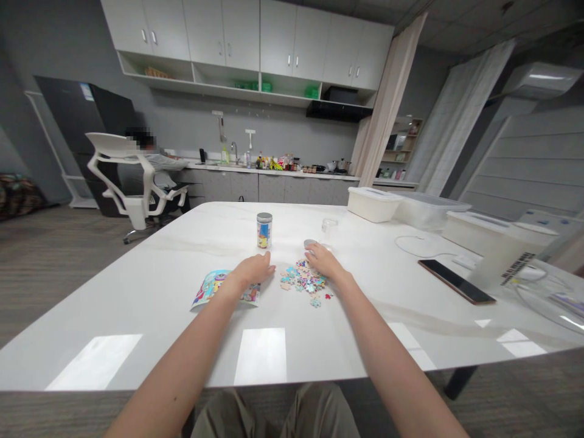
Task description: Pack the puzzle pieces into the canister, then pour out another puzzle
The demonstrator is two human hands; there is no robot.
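A pile of small colourful jigsaw puzzle pieces point(303, 281) lies on the white table between my hands. My right hand point(325, 261) reaches over the pile's far right side, fingers stretched and apart, its fingertips close by a round silver lid point(309, 243). Whether they touch the lid I cannot tell. My left hand point(254, 269) is just left of the pile, thumb and forefinger apart, nothing visible in it. Partly under that hand and wrist is a colourful printed sheet point(210, 286). Beyond it stands a closed can with a printed picture point(264, 231).
A clear jar point(329, 227) stands behind the right hand. To the right are a phone point(456, 281), a white cable, a frosted cup point(506, 261) and several plastic bins point(374, 204). A person sits on a white chair point(137, 176) at the far left, by the kitchen counter.
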